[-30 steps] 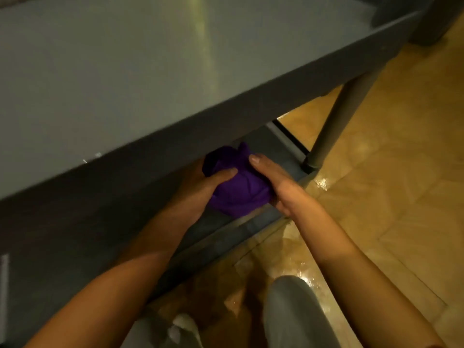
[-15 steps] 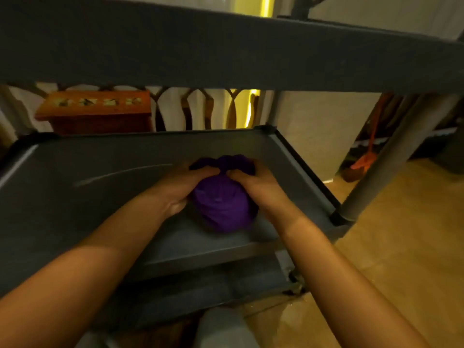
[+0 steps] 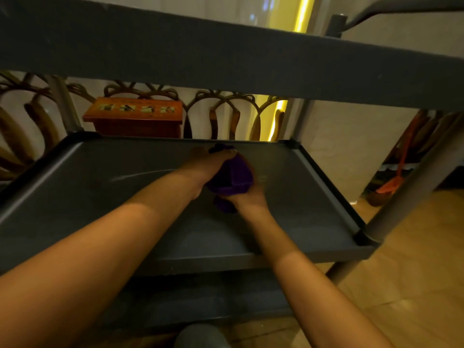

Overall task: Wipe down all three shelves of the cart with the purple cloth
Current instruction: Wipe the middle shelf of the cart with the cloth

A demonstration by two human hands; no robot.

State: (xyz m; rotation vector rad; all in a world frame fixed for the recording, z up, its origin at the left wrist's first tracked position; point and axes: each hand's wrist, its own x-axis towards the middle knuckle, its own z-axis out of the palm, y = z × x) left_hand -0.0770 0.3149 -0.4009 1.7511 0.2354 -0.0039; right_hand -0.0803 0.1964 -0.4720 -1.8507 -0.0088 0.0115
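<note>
While I'm watching the feed from the head camera, both hands are bunching up the crumpled purple cloth (image 3: pixel 232 178) over the middle shelf of the dark grey plastic cart (image 3: pixel 326 197). Compared with half a second back, the bundle is sitting further in toward the back rim of that shelf, and both arms are reaching deeper. The left hand (image 3: pixel 209 163) is now gripping the cloth from the top and left, fingers curled over its upper end. The right hand (image 3: pixel 247 197) has dropped underneath and is cupping the bundle from below, fingers wrapped round the lower edge; it's blurry, so I can't tell if the cloth is actually touching the shelf surface. A pale streak is showing on the shelf left of the hands, same as before. The top shelf edge (image 3: pixel 226 59) is crossing the upper part of the view, and an orange wooden box (image 3: pixel 133 119) is sitting behind the cart.
</note>
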